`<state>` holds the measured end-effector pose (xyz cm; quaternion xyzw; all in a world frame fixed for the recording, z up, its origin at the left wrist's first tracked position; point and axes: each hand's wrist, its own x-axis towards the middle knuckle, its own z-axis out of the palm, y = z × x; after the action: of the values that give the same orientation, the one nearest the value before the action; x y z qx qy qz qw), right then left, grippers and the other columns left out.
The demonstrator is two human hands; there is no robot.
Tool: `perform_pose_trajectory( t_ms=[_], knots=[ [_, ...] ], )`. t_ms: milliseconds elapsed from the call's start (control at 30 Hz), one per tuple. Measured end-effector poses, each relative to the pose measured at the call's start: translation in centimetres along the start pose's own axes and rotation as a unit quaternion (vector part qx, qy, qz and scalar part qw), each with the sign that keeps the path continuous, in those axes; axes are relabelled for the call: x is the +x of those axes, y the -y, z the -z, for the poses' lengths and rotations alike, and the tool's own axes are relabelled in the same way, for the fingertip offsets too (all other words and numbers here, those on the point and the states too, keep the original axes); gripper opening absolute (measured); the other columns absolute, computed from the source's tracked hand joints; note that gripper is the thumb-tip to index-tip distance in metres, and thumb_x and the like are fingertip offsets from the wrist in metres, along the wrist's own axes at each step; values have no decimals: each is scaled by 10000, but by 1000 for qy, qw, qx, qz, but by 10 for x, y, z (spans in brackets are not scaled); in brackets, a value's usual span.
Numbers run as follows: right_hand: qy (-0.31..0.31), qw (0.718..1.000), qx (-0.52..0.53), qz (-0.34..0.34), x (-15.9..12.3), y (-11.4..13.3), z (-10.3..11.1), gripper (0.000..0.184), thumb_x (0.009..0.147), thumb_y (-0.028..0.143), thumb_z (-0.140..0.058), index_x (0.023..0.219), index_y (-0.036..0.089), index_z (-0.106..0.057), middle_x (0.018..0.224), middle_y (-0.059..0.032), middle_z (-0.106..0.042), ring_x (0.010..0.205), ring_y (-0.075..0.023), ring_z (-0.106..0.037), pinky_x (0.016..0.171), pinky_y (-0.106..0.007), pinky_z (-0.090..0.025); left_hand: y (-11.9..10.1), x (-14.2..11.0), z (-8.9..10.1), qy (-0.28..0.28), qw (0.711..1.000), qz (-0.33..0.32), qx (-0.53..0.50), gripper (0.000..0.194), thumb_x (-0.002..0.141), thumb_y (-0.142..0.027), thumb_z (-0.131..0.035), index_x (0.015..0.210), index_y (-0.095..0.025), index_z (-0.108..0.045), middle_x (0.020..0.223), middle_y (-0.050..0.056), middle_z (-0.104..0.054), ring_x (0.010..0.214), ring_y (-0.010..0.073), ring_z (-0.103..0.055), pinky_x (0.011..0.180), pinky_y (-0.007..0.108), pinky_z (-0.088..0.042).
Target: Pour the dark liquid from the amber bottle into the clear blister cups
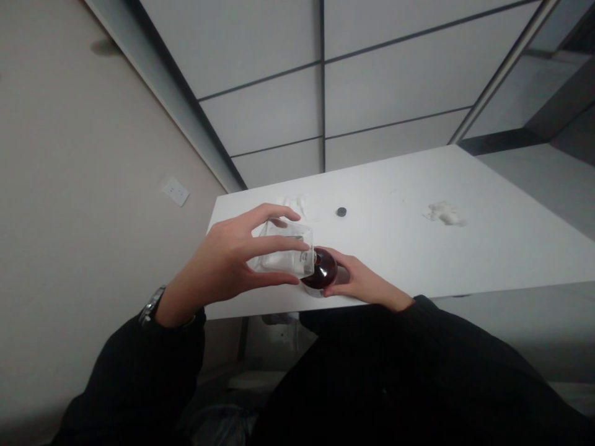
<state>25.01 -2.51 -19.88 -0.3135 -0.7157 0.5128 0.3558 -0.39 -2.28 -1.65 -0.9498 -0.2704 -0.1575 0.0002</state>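
Note:
My left hand (227,260) grips a clear, square-sided glass (286,251), tipped over toward the right above the near edge of the white table (418,248). Just under the tipped glass stands a round vessel holding dark red liquid (320,272). My right hand (360,282) is wrapped around that vessel from the right side, its fingers curled on it. Both arms wear black sleeves, and a watch shows on my left wrist (151,306).
A small dark round cap (341,212) lies further back on the table. A crumpled white tissue (446,214) sits toward the right. A beige wall with a white socket (175,191) stands at the left, and a tiled floor lies beyond.

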Motion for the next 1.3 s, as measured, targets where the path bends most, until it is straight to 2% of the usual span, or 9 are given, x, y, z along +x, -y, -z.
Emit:
perform_pose_trajectory(
  t_ms=[333, 667, 933, 1300],
  knots=[
    [-3, 1000, -3, -1, 0, -1, 0, 878, 772, 511, -902, 1543, 314, -530, 1564, -97, -602, 1470, -373, -542, 1260, -647, -360, -1, 4, 1, 23, 1000, 15, 3, 305, 947, -455, -741, 1223, -330, -776, 1382, 83, -688, 1256, 254, -672, 1017, 380, -591],
    [-1, 1000, 1, -6, 0, 1, 0, 873, 776, 498, -903, 1536, 288, -526, 1567, -105, -597, 1462, -355, -548, 1262, -623, -363, -1, 10, 2, 20, 999, -27, 1, 301, 961, -439, -729, 1233, -314, -766, 1361, 90, -693, 1226, 266, -684, 986, 383, -588],
    [-12, 1000, -10, -10, -1, -1, 0, 853, 762, 493, -911, 1510, 291, -555, 1522, -102, -635, 1423, -364, -582, 1241, -626, -389, -5, 21, 6, 52, 997, -44, 20, 265, 949, -440, -750, 1180, -315, -776, 1345, 73, -695, 1198, 244, -683, 938, 333, -572],
    [-14, 1000, -24, -5, -2, -7, 0, 835, 768, 498, -904, 1497, 272, -566, 1516, -112, -635, 1412, -369, -590, 1227, -624, -412, -9, 31, 8, 77, 994, -77, 30, 266, 932, -402, -777, 1186, -323, -777, 1342, 75, -687, 1162, 253, -680, 919, 351, -549]
  ],
)
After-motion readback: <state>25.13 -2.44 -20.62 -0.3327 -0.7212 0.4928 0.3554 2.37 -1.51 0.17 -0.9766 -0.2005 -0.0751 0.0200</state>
